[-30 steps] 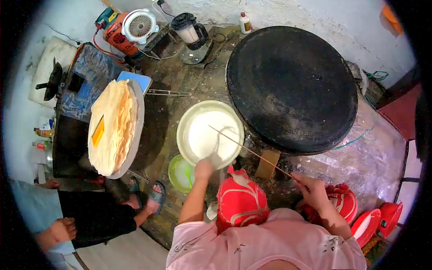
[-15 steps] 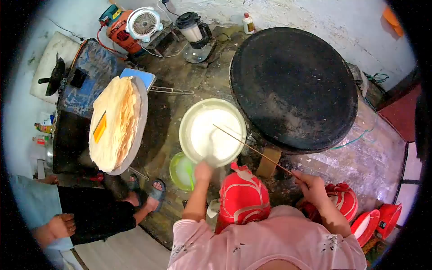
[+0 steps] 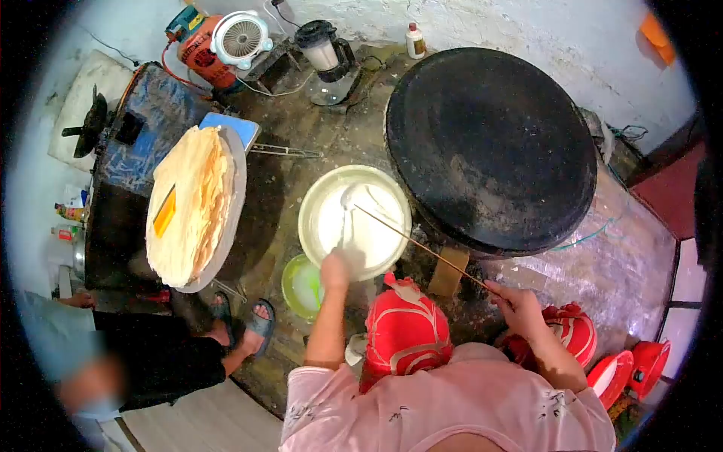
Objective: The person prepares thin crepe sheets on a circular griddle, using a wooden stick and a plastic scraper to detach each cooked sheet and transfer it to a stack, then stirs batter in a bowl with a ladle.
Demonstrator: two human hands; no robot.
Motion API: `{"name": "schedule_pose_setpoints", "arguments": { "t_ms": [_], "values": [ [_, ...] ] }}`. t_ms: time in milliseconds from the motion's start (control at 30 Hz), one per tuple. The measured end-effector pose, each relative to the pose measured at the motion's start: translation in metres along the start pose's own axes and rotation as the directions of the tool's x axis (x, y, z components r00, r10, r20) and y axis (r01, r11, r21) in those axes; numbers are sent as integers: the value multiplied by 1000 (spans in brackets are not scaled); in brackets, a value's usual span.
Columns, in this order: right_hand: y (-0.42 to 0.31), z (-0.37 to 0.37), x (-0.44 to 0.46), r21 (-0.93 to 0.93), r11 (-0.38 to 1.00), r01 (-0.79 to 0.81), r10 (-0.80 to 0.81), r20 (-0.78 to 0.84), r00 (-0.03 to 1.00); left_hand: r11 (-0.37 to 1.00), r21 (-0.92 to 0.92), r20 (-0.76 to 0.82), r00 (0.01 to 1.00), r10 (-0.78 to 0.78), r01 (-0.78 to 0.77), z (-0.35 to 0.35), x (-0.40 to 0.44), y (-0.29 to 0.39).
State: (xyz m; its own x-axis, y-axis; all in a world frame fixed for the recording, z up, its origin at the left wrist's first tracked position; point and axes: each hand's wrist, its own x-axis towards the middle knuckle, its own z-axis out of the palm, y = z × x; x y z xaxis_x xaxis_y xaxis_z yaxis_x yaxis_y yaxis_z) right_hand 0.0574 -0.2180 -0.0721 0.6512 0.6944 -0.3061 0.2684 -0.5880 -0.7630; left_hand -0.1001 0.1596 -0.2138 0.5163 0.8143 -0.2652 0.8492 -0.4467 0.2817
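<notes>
My left hand (image 3: 335, 270) is closed around the handle of a batter-coated ladle (image 3: 347, 215) at the near side of a pale basin (image 3: 307, 226). White batter (image 3: 373, 233) fills much of that basin, and the ladle's bowl lies toward its far part. In my right hand (image 3: 518, 309), a thin wooden stick (image 3: 433, 252) is pinched near its end. It slants up and left across the basin rim, its far tip close to the ladle's bowl. Beside the basin stands a big round black griddle (image 3: 493, 151) with a bare surface.
A small green bowl (image 3: 289, 290) sits left of my forearm. Farther left, a round board (image 3: 239, 169) carries stacked thin pancakes (image 3: 192, 203) with a yellow scraper (image 3: 165, 213). Another person (image 3: 151, 354) is at lower left. A blender (image 3: 325, 56), gas cylinder (image 3: 202, 53) and fan (image 3: 239, 39) stand behind.
The ladle has shifted up and left in the batter, and its bowl shows more clearly. My left hand has moved slightly. My right hand and the stick stay almost in place.
</notes>
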Motion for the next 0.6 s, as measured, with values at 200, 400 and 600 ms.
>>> {"name": "schedule_pose_setpoints", "arguments": {
  "t_ms": [200,400,600],
  "values": [
    [2,0,2,10,989,146,-144,-110,983,999,2,243,969,-41,42,-31,-30,-11],
    [1,0,-1,-24,998,-56,56,-22,998,998,57,147,989,-23,15,26,-16,-35],
    [2,3,3,83,996,45,-39,-74,997,201,-614,772,634,-46,763,-11,-25,-15]
  ]
}}
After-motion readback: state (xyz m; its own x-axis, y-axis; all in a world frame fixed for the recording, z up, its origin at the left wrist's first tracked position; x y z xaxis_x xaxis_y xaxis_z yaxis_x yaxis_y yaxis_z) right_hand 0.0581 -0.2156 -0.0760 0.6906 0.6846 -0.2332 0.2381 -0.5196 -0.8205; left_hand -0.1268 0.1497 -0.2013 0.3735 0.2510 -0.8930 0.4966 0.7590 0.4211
